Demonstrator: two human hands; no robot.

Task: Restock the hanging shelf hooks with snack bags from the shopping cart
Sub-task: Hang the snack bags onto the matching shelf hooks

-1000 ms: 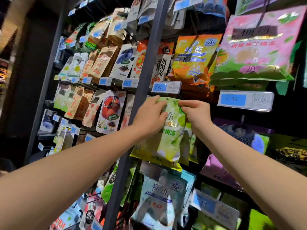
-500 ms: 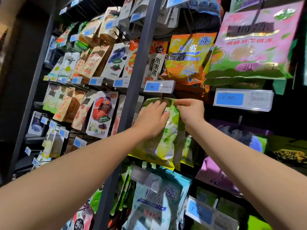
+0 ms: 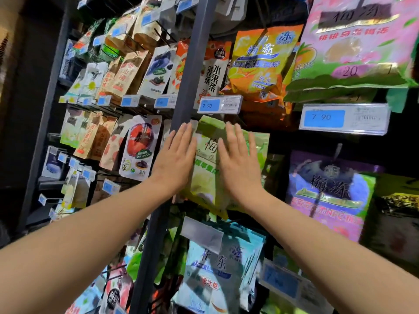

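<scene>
Both hands are off the top edge of the green snack bag [image 3: 207,175], where they pinched it half a second ago, and now sit lower on its front; the left hand [image 3: 175,159] is open, fingers straight and close together, palm flat over the bag's left edge and across the grey shelf post [image 3: 192,64]; the right hand [image 3: 238,159] is open too, fingers straight and slightly spread, pressed flat on the bag's face just right of the post; neither hand grips anything; the green bag hangs upright just right of the post, its top tucked under a blue price tag [image 3: 218,104] marked 7.90, with more green bags behind it; whether its hole sits on a hook cannot be told, since the tag hides that spot; above the tag, right of the post, hangs an orange bag [image 3: 258,64], and farther right a pink bag [image 3: 358,41] over a second price tag [image 3: 344,118]; well right of the post, level with the hands, hangs a purple bag [image 3: 328,193]; below the green bag, right of the post, is a pale blue bag [image 3: 213,268]; just left of the post hangs a white bag [image 3: 139,146] with a red fruit on it.
</scene>
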